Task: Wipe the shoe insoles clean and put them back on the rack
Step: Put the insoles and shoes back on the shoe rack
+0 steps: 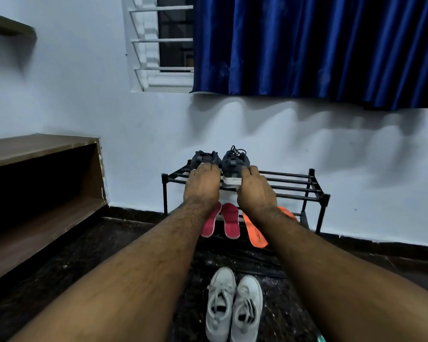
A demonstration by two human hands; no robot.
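From my remote seat I see two bare forearms running from the near edge toward the far wall, with no sleeve, watch, band or ring visible anywhere along them. Dark hair covers both forearms, thickest near the wrists. The left hand and the right hand wear no gloves, and the short fingernails on the far fingertips look plain and unpainted.

A pair of white lace-up sneakers stands side by side on the dark speckled floor. A brown wooden shelf unit sits at left. A glossy blue curtain hangs beside a white-barred window in the pale wall.
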